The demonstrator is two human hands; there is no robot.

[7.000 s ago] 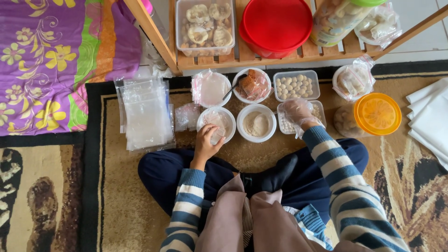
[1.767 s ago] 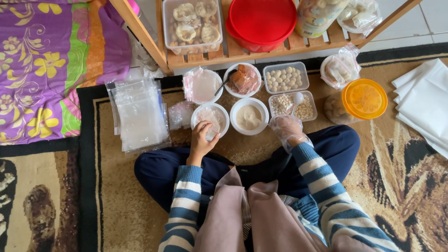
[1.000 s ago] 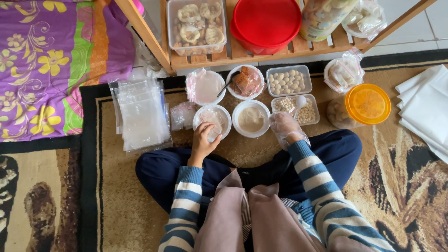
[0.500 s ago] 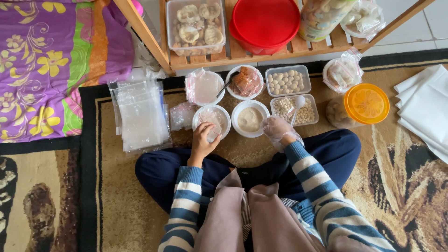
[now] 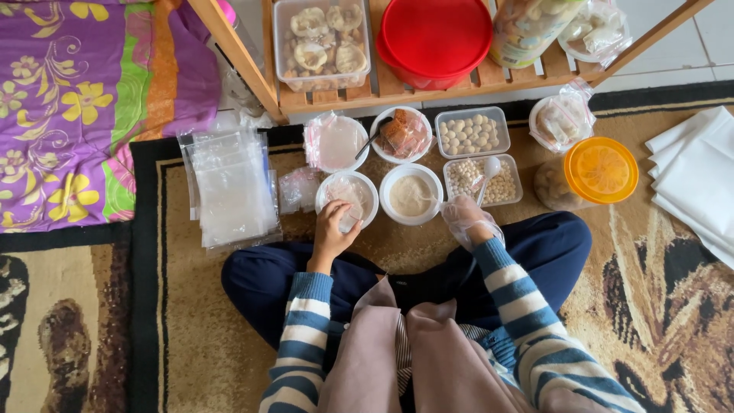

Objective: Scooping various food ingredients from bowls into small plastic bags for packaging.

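Observation:
My left hand (image 5: 333,226) rests on the rim of a white bowl (image 5: 365,188) and pinches a small clear plastic bag (image 5: 345,193) that sits in it. My right hand (image 5: 464,219), in a clear plastic glove, hovers with curled fingers just right of a white bowl of beige paste (image 5: 411,194). Whether it holds anything is hidden. Just beyond it lies a clear rectangular tub of small pale balls (image 5: 505,188) with a white spoon (image 5: 488,173) in it.
Behind stand a second tub of balls (image 5: 469,132), a bowl of brown pieces (image 5: 401,133), a plastic-covered bowl (image 5: 336,143) and an orange-lidded jar (image 5: 601,170). A stack of clear bags (image 5: 230,187) lies left, white cloths (image 5: 697,177) right. A wooden rack (image 5: 344,95) carries a red-lidded tub (image 5: 436,34).
My right hand has drawn back from the tub of balls and come down-left beside the paste bowl. My left hand has stayed at the bowl with the bag.

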